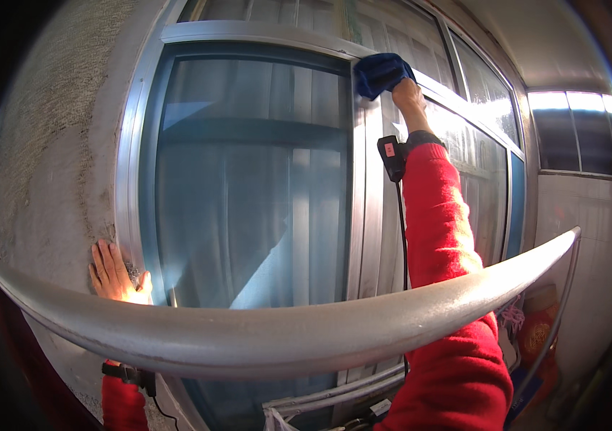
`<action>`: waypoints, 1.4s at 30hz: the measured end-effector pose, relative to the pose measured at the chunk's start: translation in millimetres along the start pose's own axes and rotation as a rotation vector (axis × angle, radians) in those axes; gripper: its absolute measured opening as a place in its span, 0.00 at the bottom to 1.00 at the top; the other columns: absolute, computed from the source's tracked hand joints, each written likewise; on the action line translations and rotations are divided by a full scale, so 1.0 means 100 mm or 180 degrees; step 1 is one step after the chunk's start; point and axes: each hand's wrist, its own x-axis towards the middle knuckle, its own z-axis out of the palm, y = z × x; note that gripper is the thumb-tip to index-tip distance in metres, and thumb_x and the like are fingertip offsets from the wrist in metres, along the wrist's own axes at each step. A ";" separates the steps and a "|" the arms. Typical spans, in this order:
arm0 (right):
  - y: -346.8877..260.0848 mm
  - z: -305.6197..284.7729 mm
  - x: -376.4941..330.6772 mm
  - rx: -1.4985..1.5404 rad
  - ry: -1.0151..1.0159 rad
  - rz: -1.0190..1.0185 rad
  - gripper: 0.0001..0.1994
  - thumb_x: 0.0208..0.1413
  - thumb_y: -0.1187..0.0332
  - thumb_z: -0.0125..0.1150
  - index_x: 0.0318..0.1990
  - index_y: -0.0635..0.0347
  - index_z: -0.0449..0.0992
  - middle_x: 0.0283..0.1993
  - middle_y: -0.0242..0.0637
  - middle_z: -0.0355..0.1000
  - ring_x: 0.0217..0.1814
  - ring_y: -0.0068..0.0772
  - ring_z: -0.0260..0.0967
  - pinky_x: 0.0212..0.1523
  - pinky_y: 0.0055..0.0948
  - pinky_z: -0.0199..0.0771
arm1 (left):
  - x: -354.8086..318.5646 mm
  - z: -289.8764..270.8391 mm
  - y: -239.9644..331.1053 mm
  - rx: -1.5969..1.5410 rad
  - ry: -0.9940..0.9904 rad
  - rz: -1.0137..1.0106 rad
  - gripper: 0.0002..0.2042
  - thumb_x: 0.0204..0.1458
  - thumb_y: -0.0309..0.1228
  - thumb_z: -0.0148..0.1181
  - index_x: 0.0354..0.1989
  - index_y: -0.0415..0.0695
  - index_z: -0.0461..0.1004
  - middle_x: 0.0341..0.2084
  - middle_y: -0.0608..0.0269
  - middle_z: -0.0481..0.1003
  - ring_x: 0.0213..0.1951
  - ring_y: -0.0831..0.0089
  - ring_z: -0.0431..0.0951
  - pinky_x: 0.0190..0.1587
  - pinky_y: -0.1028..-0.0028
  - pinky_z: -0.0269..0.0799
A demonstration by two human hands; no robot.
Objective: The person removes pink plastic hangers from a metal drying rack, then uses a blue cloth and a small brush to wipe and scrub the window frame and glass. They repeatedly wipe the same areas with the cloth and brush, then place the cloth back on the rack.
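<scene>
With the arm stretched up, my right hand (408,95) grips a dark blue cloth (381,74). The cloth lies against the silver window frame (263,36), where the top rail meets the upright beside the blue screen panel (248,165). Some of my right fingers are hidden behind the cloth. Lower left, my left hand (118,275) rests flat on the rough grey wall (62,179), fingers spread, next to the frame's left edge. Nothing is in it. A black strap with a box-shaped device (392,158) and cable sits on my right wrist.
A thick silver rail (284,337) curves across the view in front of me, with my arms beyond it. Thinner metal bars (342,395) show below. At the right stand a white wall panel (571,215) and a red bag-like item (538,334).
</scene>
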 end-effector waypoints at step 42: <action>-0.01 0.24 -0.50 0.0012 0.0175 -0.1265 0.12 0.58 0.67 0.43 0.47 0.55 0.70 0.43 0.53 0.73 0.47 0.60 0.70 0.46 0.53 0.69 | 0.00 -0.07 0.04 0.0110 -0.0321 -0.0120 0.44 0.45 0.45 0.61 0.67 0.37 0.47 0.67 0.47 0.48 0.67 0.51 0.50 0.64 0.51 0.53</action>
